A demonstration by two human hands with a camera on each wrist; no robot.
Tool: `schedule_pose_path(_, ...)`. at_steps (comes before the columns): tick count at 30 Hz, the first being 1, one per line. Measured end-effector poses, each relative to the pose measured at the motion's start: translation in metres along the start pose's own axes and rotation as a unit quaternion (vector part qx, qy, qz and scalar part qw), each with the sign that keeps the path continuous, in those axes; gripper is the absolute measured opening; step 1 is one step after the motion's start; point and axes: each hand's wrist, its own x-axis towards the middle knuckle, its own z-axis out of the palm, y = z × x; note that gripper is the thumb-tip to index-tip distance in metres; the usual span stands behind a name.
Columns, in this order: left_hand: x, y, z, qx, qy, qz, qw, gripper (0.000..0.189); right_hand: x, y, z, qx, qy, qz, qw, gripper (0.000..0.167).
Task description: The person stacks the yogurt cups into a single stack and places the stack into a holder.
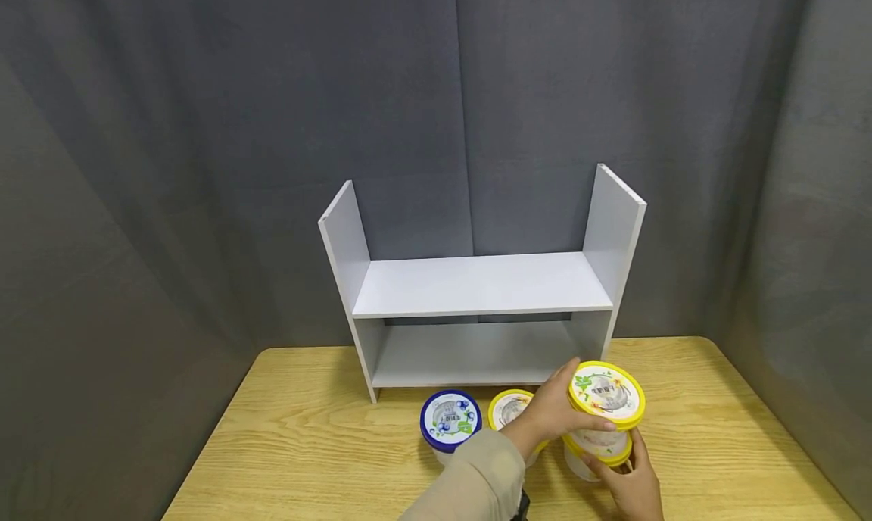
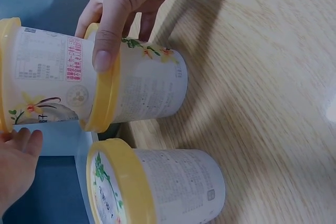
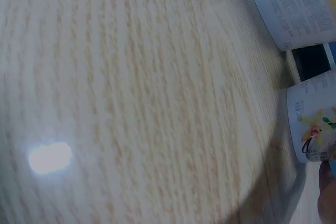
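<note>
We take the white 2-tier board shelf (image 1: 482,282) as landmark; it stands upright on the light wood-grain table (image 1: 293,438), in front of a dark grey fabric curtain (image 1: 327,112). In front of the shelf's right end we record the upper white round tub with a yellow-rimmed lid (image 1: 609,388), its base meeting the lid of the lower white round tub with yellow rim and flower print (image 2: 155,80); we cannot tell whether it is fully seated. Left hand (image 1: 553,409), in a beige sleeve (image 1: 482,472): clamped on the upper tub at lid height, thumb along the near side, index finger toward the far side. Right hand (image 1: 633,485): clamped on the lower tub, thumb on the near part of its yellow rim, other fingers round the shelf's right-end side. In front of the shelf, right of its centre, we note a 3rd tub, white with a yellow rim (image 1: 507,407), partly hidden by the left arm. In front of the shelf's left half we see 1 white round tub with a dark blue rim and blueberry print (image 1: 450,421), upright on the table.
</note>
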Motion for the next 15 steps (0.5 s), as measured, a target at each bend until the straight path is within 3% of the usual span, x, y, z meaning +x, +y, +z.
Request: schedule_pose_path(15,-0.02,-0.013,-0.016,-0.001,0.008,-0.036,0.9993,0.089,0.004,0.009,0.002,-0.023,0.019,0.015,0.9994,0.094)
